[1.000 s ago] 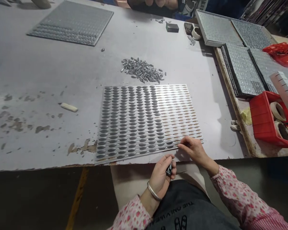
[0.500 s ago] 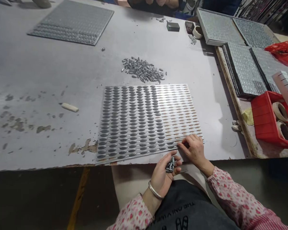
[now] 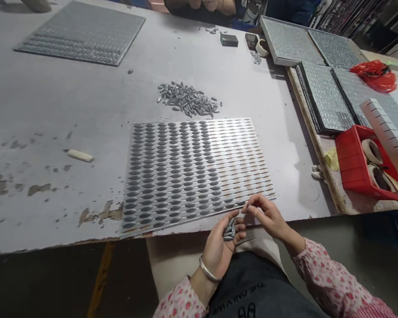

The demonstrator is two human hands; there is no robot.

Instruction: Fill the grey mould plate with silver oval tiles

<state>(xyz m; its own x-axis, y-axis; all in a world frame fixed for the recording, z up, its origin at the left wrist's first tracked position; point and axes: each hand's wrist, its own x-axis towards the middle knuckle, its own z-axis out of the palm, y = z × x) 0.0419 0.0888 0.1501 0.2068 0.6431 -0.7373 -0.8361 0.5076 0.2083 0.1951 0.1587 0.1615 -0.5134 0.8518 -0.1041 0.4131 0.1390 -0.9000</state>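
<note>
Cupped palm up at the table's front edge, my left hand [image 3: 219, 242] holds several small grey oval beads [image 3: 230, 230]. My right hand [image 3: 264, 214] hovers just beside its fingertips, thumb and forefinger brought together; what lies between them is too small to make out. Both hands are at the near edge of a flat board [image 3: 242, 154] with fine rows of lines. Similar grey ovals sit in columns over its left part and reach further right along the near row. A loose heap of such beads [image 3: 187, 99] lies just beyond the board.
A white pen-like tool [image 3: 80, 155] lies to the left. Another patterned panel [image 3: 86, 31] is at the far left. On the right stand stacked panels [image 3: 328, 97] and a red bin [image 3: 354, 163] with tape rolls. A co-worker's hands [image 3: 205, 4] show at the far side.
My right hand has drawn back from the board's near row toward my left hand. The whole view has shifted slightly; the heap of beads looks the same.
</note>
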